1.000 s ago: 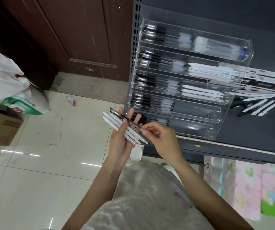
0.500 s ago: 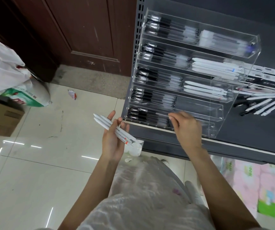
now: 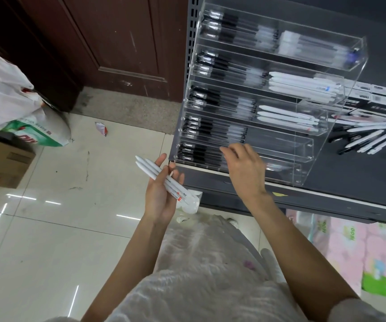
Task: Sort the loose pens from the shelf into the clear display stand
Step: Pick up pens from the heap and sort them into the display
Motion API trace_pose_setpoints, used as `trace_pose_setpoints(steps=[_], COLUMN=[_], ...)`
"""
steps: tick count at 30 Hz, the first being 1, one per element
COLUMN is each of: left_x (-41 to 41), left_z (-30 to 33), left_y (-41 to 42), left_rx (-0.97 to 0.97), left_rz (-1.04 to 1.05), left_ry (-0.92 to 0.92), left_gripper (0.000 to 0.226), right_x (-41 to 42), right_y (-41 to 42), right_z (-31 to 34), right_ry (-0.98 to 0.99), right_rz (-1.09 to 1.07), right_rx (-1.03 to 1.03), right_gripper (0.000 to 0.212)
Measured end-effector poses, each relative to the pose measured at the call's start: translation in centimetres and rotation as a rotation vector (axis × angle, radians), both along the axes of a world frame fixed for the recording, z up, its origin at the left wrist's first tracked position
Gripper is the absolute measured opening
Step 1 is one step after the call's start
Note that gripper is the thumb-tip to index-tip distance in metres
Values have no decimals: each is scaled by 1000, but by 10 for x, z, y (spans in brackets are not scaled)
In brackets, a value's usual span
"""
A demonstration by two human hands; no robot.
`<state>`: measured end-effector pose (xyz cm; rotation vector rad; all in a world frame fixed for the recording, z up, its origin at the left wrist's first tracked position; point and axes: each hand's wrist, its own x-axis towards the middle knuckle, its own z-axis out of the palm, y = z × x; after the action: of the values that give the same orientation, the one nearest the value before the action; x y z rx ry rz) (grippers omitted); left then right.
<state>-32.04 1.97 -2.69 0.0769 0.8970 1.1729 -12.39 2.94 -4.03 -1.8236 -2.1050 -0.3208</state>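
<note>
1. Since the earlier frames, the right hand (image 3: 245, 169) has left the left hand (image 3: 161, 196), where it was picking at a dark pen, and gone to the bottom tier of the clear display stand (image 3: 303, 145); the dark pen is gone from the left hand's bundle.
2. Left hand: palm up, fingers (image 3: 160, 161) loosely curled under a bundle of white pens (image 3: 161, 178), which it holds in front of the shelf (image 3: 350, 173) edge and above the floor (image 3: 47, 228).
3. Right hand: its fingers (image 3: 228, 151) are bent over the front of the lowest tier. Whether they hold a pen there cannot be told, as the hand's back hides it and the frame is blurred.
4. Long axis: the white pens point up and left, tips away from the stand. The stand's slots run left to right, so the pens will likely need turning before they go in.
5. Destination: white pens already in the stand sit in the right-hand halves of the tiers, dark pens in the left-hand halves. The open right-hand slots lie up and to the right of the bundle.
6. Nearer hand: the right one is at the stand and looks best placed to take the next white pen across.
7. More loose pens (image 3: 373, 140) lie on the shelf just right of the stand, nearer the right hand.
</note>
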Motion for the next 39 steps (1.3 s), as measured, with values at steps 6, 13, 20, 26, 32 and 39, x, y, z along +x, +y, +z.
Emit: trace_pose_setpoints(steps=[6, 13, 20, 26, 32, 39], left_x=[3, 17, 56, 104, 133, 142], left_z=[5, 19, 43, 53, 54, 50], left_y=[-1, 4, 17, 9, -4, 6], left_rx=[17, 53, 149, 164, 76, 93], left_rz=[-16, -34, -102, -350, -341, -395], left_ry=[-59, -110, -99, 105, 128, 399], left_gripper=[28, 26, 27, 30, 30, 34], right_x=[-15, -27, -29, 41, 145, 178], right_y=[-1, -16, -45, -51, -36, 6], right_z=[-8, 34, 78, 91, 98, 89], right_ry=[17, 401, 958, 742, 448, 192], right_rz=[73, 8, -171, -248, -300, -206], right_rx=[-116, -223, -532, -243, 94, 153], right_gripper=[39, 21, 11, 10, 14, 11])
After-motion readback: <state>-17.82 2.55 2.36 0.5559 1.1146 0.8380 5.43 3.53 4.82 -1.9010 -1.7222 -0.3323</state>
